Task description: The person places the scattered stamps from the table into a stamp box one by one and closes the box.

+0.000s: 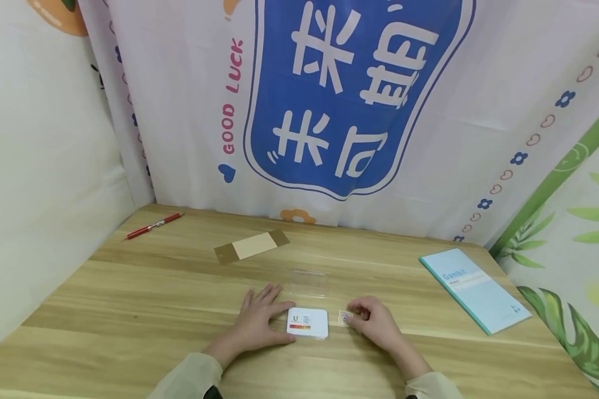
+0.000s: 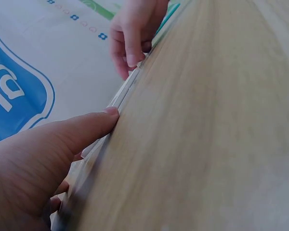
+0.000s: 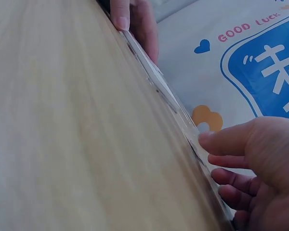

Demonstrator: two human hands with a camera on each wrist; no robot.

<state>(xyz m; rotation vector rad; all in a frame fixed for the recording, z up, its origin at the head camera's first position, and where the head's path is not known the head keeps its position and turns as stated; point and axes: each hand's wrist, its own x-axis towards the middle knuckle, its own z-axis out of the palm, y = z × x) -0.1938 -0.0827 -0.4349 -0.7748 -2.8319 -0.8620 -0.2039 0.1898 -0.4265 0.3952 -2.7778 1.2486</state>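
A white card (image 1: 308, 327) with a logo and a red-orange stripe lies on the wooden table in the head view, on a clear layer whose edge shows below it. The left hand (image 1: 259, 321) rests beside it, index finger and thumb spread, their tips at its left corners. To the card's right is a small square piece (image 1: 345, 317) with a blue print. The right hand (image 1: 376, 322) pinches that piece's right edge between thumb and curled index finger. In the left wrist view, the left thumb (image 2: 94, 127) touches the card's edge.
A clear plastic sheet (image 1: 306, 284) lies just beyond the card. Farther back are a brown and tan strip (image 1: 254, 246) and a red pen (image 1: 155, 226). A light blue Gambit notebook (image 1: 474, 289) sits at the right. Printed curtains (image 1: 189, 111) hang behind the table.
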